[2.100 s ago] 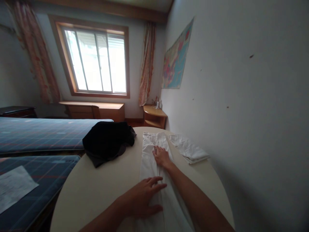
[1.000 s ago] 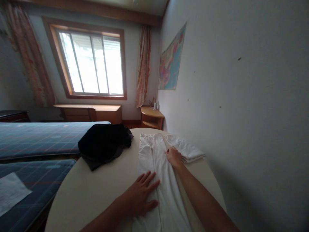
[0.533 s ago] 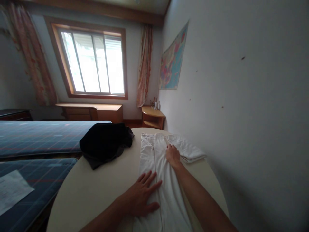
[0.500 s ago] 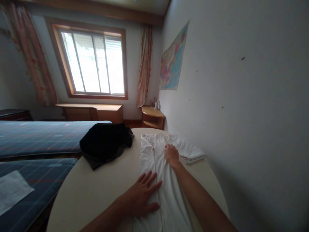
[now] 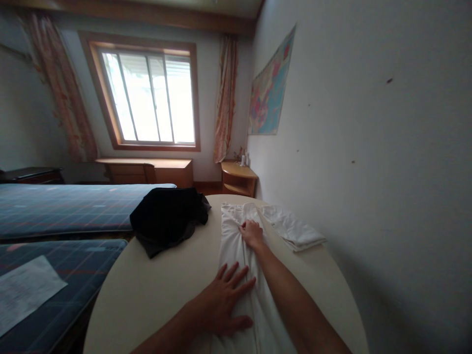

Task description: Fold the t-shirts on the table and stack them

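Note:
A pair of white trousers (image 5: 233, 241), by its long shape and gathered far end, lies lengthwise on the round cream table (image 5: 147, 295). My left hand (image 5: 230, 297) rests flat on the near part, fingers spread. Farther up the cloth, my right hand (image 5: 252, 233) has its fingers curled and pinched on the fabric near the far end. Creases run down the cloth between and beside my hands. To the right, apart from the trousers, is a folded white garment (image 5: 295, 230). The near end of the trousers runs out of view.
A crumpled black garment (image 5: 167, 219) lies at the table's left edge. Beyond it stand plaid mattresses (image 5: 73, 209), one bearing a paper sheet (image 5: 29, 290). The wall (image 5: 405, 196) runs close along the right. A corner shelf (image 5: 239, 172) and desk (image 5: 173, 164) are at the back.
My right hand has moved left across the trousers, drawing fabric with it. A gap of table now shows beside the folded garment. My left hand stays flat; the view has shifted slightly.

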The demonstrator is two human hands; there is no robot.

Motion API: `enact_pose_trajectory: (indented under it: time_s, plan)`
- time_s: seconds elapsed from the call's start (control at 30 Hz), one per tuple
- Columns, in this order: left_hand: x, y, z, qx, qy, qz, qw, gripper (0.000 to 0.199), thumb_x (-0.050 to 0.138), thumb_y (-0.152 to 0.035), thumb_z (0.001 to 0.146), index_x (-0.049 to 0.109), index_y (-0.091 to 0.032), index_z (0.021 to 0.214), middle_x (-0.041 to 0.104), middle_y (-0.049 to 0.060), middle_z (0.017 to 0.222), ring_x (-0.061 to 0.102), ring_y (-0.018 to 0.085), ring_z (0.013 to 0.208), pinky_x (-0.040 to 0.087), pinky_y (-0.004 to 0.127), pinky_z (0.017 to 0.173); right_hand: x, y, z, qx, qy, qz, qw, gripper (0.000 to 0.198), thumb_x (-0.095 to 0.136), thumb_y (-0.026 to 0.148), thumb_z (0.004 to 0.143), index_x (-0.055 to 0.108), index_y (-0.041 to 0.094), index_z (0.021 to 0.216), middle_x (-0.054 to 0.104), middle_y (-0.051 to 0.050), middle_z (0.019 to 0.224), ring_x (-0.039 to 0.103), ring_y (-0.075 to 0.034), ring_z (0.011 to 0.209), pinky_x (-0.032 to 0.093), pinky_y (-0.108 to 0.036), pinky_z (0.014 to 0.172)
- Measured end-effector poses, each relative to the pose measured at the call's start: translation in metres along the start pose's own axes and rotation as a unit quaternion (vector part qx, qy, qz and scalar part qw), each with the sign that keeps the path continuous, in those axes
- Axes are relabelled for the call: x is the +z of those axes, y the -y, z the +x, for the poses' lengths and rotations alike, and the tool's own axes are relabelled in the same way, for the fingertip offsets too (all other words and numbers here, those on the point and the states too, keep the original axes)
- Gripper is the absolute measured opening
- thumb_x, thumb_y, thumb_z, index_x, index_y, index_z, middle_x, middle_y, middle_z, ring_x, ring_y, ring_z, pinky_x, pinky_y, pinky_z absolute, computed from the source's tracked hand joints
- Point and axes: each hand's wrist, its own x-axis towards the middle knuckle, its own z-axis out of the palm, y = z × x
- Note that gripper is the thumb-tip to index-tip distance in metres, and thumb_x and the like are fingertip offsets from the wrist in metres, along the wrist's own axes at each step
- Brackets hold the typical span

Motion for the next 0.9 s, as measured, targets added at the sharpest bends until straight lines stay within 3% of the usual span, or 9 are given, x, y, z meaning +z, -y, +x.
enact_pose_trajectory:
  time_s: [0.07,0.13,0.27,0.37,0.5,0.67,0.9]
  plan:
    - [0.000,0.000,0.001,-0.005,-0.001,-0.007,1.000,0.083,0.056,-0.059,0.087,0.017,-0.032,0.156,0.012,0.008,0.163,0.007,0.040,0.148,0.010,0.066,0.116,-0.006,0.000,-0.008,-0.030,-0.005,0.000,1.000,0.030,0.050,0.034,0.093,0.063,0.019,0.116,0.061,-0.012,0.123,0.053,-0.024,0.115,0.042,-0.033,0.092]
    - [-0.001,0.001,0.002,-0.011,-0.013,-0.017,1.000,0.072,0.052,-0.039,0.091,0.019,-0.031,0.155,0.017,0.005,0.163,0.012,0.035,0.149,0.013,0.062,0.118,-0.013,0.000,-0.020,-0.065,-0.007,0.001,0.998,0.031,0.048,0.030,0.094,0.060,0.023,0.122,0.059,-0.010,0.128,0.052,-0.023,0.118,0.041,-0.032,0.095]
    - [-0.006,0.014,0.004,-0.036,-0.106,-0.021,0.994,0.065,0.044,-0.009,0.080,0.041,-0.023,0.143,0.044,0.005,0.151,0.037,0.021,0.140,0.026,0.041,0.120,-0.021,-0.003,-0.062,-0.124,0.021,0.002,0.992,0.039,0.043,0.032,0.097,0.054,0.027,0.134,0.051,-0.009,0.141,0.047,-0.024,0.126,0.036,-0.036,0.104]
    - [-0.008,0.031,0.001,-0.073,-0.162,-0.002,0.984,0.055,0.042,-0.008,0.082,0.049,-0.021,0.136,0.053,0.006,0.142,0.045,0.019,0.133,0.031,0.038,0.117,-0.018,-0.010,-0.097,-0.118,0.102,-0.004,0.988,0.055,0.041,0.051,0.096,0.042,0.030,0.146,0.035,-0.010,0.156,0.031,-0.032,0.141,0.025,-0.053,0.112]
    - [-0.003,0.050,-0.002,-0.114,-0.135,0.022,0.984,0.050,0.043,-0.024,0.094,0.042,-0.020,0.143,0.043,0.009,0.152,0.036,0.023,0.142,0.024,0.047,0.119,-0.009,-0.018,-0.122,-0.122,0.171,-0.008,0.978,0.067,0.030,0.067,0.093,0.026,0.037,0.153,0.014,-0.006,0.164,0.005,-0.038,0.149,0.005,-0.067,0.112]
    - [0.005,0.056,0.003,-0.136,-0.151,0.041,0.978,0.051,0.041,-0.033,0.097,0.038,-0.021,0.147,0.038,0.009,0.155,0.029,0.024,0.145,0.022,0.048,0.120,-0.003,-0.017,-0.100,-0.126,0.170,-0.014,0.977,0.069,0.023,0.068,0.094,0.020,0.036,0.155,0.007,-0.005,0.165,0.000,-0.037,0.149,0.000,-0.068,0.111]
    - [0.000,0.046,0.001,-0.081,-0.199,0.005,0.977,0.045,0.050,-0.028,0.093,0.049,-0.024,0.137,0.047,0.007,0.148,0.038,0.023,0.139,0.031,0.044,0.117,0.000,-0.007,-0.040,-0.104,0.165,-0.038,0.980,0.067,0.028,0.064,0.094,0.021,0.035,0.154,0.010,-0.005,0.164,0.002,-0.033,0.150,0.003,-0.064,0.112]
